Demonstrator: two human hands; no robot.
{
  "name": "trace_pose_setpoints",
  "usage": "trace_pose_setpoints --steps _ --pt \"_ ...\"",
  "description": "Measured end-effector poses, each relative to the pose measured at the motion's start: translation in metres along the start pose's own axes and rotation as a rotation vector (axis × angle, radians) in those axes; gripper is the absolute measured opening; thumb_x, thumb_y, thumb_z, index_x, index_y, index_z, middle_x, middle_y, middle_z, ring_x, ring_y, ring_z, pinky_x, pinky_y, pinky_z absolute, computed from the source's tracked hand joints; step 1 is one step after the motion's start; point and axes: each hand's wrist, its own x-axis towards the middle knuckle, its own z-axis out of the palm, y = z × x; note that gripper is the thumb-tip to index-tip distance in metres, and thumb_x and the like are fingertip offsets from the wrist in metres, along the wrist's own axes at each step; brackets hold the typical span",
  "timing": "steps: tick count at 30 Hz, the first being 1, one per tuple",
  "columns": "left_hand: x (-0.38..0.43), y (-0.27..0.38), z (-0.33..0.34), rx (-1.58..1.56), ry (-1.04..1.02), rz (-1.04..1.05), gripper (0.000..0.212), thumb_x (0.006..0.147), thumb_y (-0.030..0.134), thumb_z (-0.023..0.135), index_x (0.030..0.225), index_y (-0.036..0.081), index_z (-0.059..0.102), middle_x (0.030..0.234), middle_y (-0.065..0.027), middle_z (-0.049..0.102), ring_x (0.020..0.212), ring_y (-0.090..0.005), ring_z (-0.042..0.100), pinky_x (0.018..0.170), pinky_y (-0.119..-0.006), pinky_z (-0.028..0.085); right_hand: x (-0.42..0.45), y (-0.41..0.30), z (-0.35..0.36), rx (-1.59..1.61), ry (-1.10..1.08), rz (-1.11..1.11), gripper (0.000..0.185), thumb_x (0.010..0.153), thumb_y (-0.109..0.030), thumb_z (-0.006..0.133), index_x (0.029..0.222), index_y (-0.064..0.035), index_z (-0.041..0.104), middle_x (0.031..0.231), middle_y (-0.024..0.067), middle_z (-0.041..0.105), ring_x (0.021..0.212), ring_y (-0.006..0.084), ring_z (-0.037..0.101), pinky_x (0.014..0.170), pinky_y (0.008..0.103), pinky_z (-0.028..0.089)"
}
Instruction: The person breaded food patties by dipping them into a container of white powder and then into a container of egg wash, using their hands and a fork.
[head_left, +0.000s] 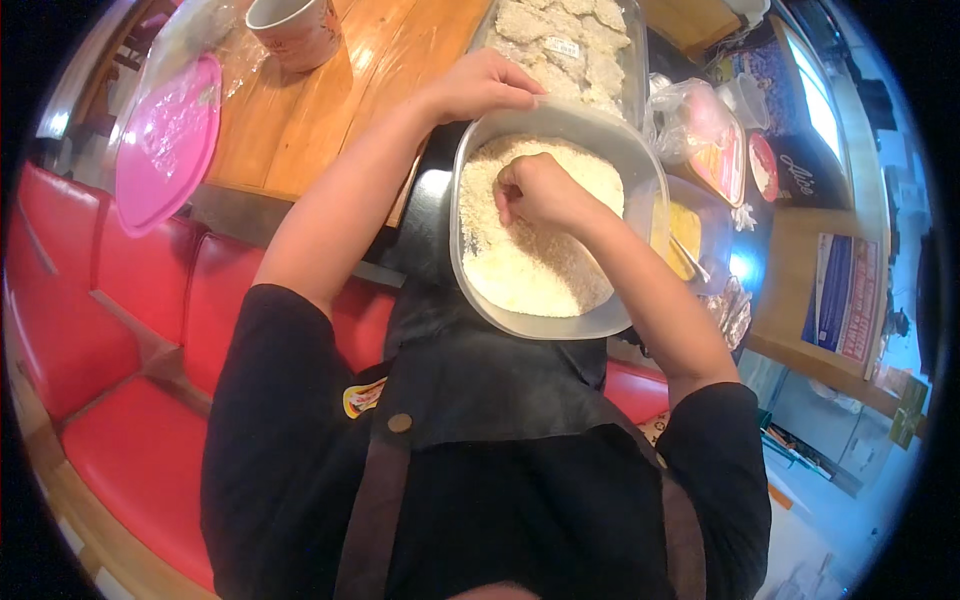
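Note:
A large translucent plastic tub (555, 326) holds a bed of pale breadcrumbs (517, 277). My left hand (495, 86) grips the tub's far rim, fingers over its edge. Inside the tub, my right hand (536, 191) is bent over the crumbs with its fingers curled down; whether anything is between them is hidden. Beyond the tub, a clear container (639, 60) is filled with breaded pieces (525, 30). Just right of the tub, a second plastic container (720, 225) holds a yellow mixture (684, 225), with a metal utensil (690, 259) in it.
A patterned cup (300, 37) stands on the wooden table (270, 135) at upper left. Near it are a pink plastic lid (169, 150) and clear plastic film (240, 45). To the right lie a plastic bag (679, 112), a small red bowl (763, 166) and crumpled foil (727, 311). Red padded seats (142, 442) line the left.

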Motion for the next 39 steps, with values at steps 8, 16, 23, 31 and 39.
trace_pose_setpoints --steps 8,16,23,31,39 --pt "-0.005 0.006 0.000 0.023 0.012 -0.006 0.029 0.077 0.018 0.062 0.099 0.000 0.067 0.089 -0.0089 0.068 0.083 -0.0127 0.061 0.076 -0.026 0.046 -0.063 0.004 0.008 -0.345 -0.145 -0.146 0.028 0.063 -0.016 0.071 0.088 -0.0067 0.064 0.087 0.0139 0.062 0.087 0.0295 0.058 0.078 0.0395 0.045" --pt "-0.002 -0.002 0.005 0.053 0.095 -0.017 0.027 0.076 0.017 0.062 0.096 0.000 0.068 0.086 -0.0079 0.069 0.079 -0.0121 0.061 0.073 -0.026 0.047 -0.090 -0.002 0.018 -0.161 -0.233 0.168 0.050 0.063 -0.016 0.074 0.110 -0.0087 0.058 0.110 0.0174 0.053 0.097 0.0341 0.054 0.089 0.0391 0.043" --pt "-0.006 0.000 -0.001 -0.014 0.084 -0.031 0.027 0.075 0.014 0.061 0.096 -0.001 0.068 0.087 -0.0079 0.068 0.080 -0.0112 0.061 0.074 -0.025 0.047 -0.057 -0.014 -0.034 -0.109 0.253 -0.034 0.030 0.062 -0.004 0.068 0.091 -0.0026 0.062 0.087 0.0157 0.061 0.083 0.0299 0.060 0.076 0.0365 0.047" --pt "-0.004 0.000 0.000 -0.060 0.048 -0.039 0.027 0.076 0.014 0.062 0.097 -0.001 0.068 0.087 -0.0068 0.068 0.080 -0.0106 0.061 0.074 -0.024 0.047 -0.015 0.007 0.006 -0.178 0.123 -0.033 0.009 0.063 0.001 0.062 0.072 -0.0005 0.063 0.066 0.0148 0.061 0.066 0.0263 0.061 0.065 0.0344 0.047" --pt "-0.005 -0.008 0.002 -0.062 0.091 -0.037 0.027 0.072 0.016 0.064 0.094 0.002 0.069 0.083 -0.0074 0.068 0.075 -0.0111 0.060 0.069 -0.026 0.047 -0.003 -0.013 -0.017 -0.184 0.003 -0.064 0.010 0.064 0.000 0.060 0.073 -0.0017 0.064 0.069 0.0154 0.063 0.069 0.0282 0.062 0.066 0.0361 0.047"
